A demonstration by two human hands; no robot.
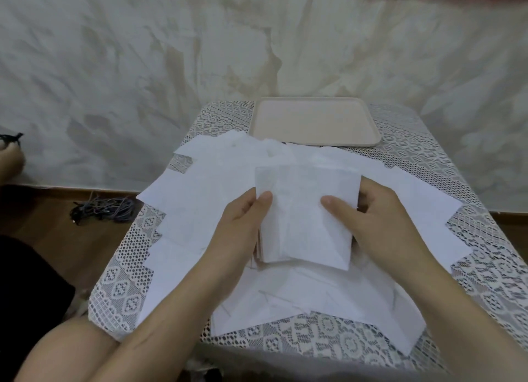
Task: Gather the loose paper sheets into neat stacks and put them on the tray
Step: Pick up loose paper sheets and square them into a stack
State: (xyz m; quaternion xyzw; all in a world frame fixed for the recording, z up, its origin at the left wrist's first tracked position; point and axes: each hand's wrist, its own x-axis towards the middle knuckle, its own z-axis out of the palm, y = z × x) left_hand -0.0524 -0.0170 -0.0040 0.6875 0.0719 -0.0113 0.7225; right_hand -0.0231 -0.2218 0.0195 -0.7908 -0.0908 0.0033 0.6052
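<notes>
Holding a small stack of sheets (307, 219) over the table's middle: L hand (240, 224) is gripping its left edge w/ thumb on top, R hand (380, 224) is gripping the right edge likewise, fingers curled behind. Loose sheets (185, 210) are lying spread across the lace cloth (485, 267) beneath. Beige tray (314, 121) is sitting at the far edge, apart from the stack.
</notes>
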